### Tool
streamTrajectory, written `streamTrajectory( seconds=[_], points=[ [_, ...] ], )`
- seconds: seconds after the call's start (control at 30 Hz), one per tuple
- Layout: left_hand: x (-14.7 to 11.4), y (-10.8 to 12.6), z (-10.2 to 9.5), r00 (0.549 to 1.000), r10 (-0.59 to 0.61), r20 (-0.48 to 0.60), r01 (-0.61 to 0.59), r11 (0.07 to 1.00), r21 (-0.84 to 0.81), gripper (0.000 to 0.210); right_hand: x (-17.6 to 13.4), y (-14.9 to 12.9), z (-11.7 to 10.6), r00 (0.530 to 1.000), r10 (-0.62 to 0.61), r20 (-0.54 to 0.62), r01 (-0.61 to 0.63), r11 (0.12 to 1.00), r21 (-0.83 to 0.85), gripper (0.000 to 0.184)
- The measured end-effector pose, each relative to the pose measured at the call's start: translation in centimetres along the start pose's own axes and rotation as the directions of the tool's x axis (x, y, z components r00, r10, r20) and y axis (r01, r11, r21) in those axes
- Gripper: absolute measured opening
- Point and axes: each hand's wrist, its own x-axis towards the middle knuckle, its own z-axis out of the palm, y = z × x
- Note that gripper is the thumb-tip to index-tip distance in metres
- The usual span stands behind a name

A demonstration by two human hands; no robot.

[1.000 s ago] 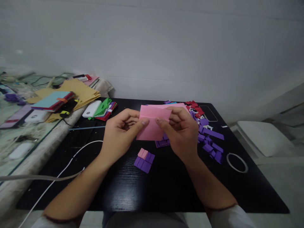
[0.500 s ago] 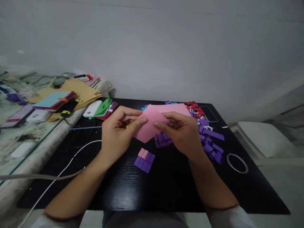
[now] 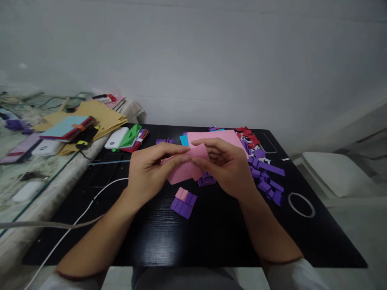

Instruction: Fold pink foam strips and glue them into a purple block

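Observation:
A piece of pink paper is held up above the black table between my two hands. My left hand pinches its upper left edge with thumb and fingers. My right hand grips the other side, its thumb close to the left thumb. The paper's top looks folded over where the fingertips meet. Below it on the table lies a small block of joined purple and pink folded paper pieces. Behind my right hand are more purple folded pieces, partly hidden, and a stack of pink sheets over blue ones.
Loose purple paper pieces and red ones are scattered at the right of the table. Green and coloured paper strips lie at the back left beside a white device. A white cable crosses the left side.
The pink paper's raised upper corner has come down, and its top is now folded over under my fingers. My right fingers have shifted upward over its edge.

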Motion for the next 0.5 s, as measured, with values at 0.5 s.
streamTrajectory(
  seconds=[0.5],
  points=[
    [0.10, 0.04, -0.16, 0.999, -0.025, 0.039, 0.024, 0.999, 0.028, 0.011, -0.01, -0.41, 0.54, 0.996, -0.071, -0.057, 0.069, 0.997, -0.047, 0.006]
  ],
)
